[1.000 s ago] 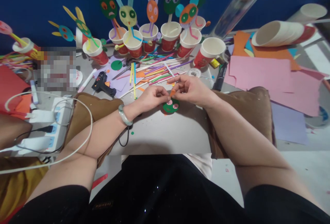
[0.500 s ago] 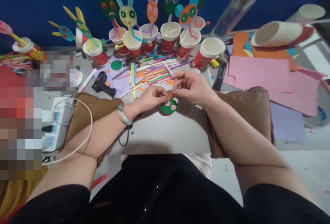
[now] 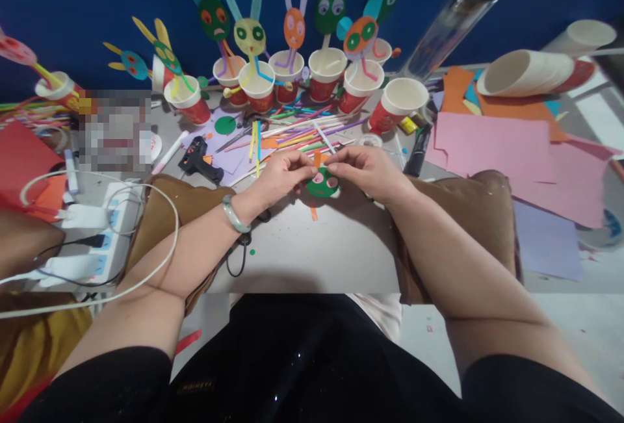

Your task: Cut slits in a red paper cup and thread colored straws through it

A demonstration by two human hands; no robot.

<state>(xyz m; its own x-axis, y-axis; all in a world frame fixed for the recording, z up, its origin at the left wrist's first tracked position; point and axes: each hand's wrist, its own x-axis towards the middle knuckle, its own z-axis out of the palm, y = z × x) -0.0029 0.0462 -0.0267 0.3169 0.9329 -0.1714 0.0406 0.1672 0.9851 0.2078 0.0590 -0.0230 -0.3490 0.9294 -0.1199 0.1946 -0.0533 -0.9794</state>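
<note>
A round green paper face (image 3: 322,190) with pink eyes is held above the table between my two hands. My left hand (image 3: 279,179), with a pale bangle at the wrist, pinches its upper left edge. My right hand (image 3: 374,171) has thumb and fingertips closed at its upper right edge. Just above the face, between my fingertips, shows an orange paper piece (image 3: 319,158); whether it is attached I cannot tell. Below the face an orange paper strip (image 3: 314,211) appears over the tabletop. Colourful sticks (image 3: 297,134) lie beyond my hands.
Paper cups (image 3: 327,75) with paper animal heads line the blue wall. A black glue gun (image 3: 199,160) and scissors lie left. Brown cushions (image 3: 461,221) flank my forearms. Pink paper (image 3: 492,143) is at right; a power strip (image 3: 116,228) with white cables is at left.
My hands and the green face have moved slightly away from me. My right hand has shifted from the orange piece to the face's edge. An orange strip now shows below the face.
</note>
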